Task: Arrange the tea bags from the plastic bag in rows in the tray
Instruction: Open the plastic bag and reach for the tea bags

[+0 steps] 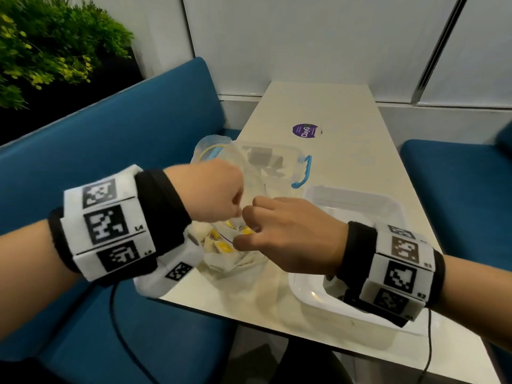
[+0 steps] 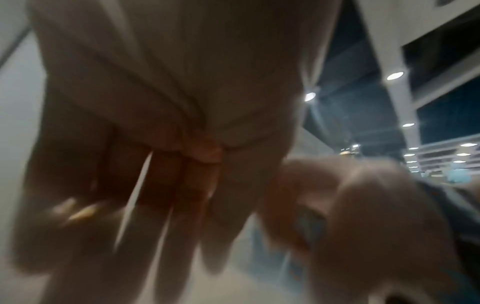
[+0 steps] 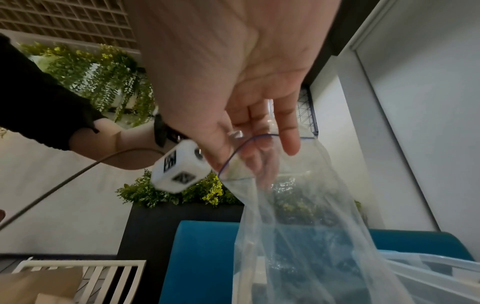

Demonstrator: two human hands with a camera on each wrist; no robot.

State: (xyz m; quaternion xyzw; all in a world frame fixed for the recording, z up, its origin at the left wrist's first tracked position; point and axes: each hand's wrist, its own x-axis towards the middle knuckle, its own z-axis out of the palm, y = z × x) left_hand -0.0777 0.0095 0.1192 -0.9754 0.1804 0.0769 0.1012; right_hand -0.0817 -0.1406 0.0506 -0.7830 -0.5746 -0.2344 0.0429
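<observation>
upright, plastic bag (image 3: 306,236) mouth held by both hands.

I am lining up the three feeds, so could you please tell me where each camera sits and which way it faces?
Head: worn on the head, facing forward and down at the table; shows both forearms, left hand, right hand, plastic bag, tray.
Left wrist: on the left wrist, looking along the blurred fingers; little else is readable.
Right wrist: on the right wrist, looking along the palm at the bag mouth; the left forearm shows too.
Shared: head and right wrist both show the bag and the blue bench.
</observation>
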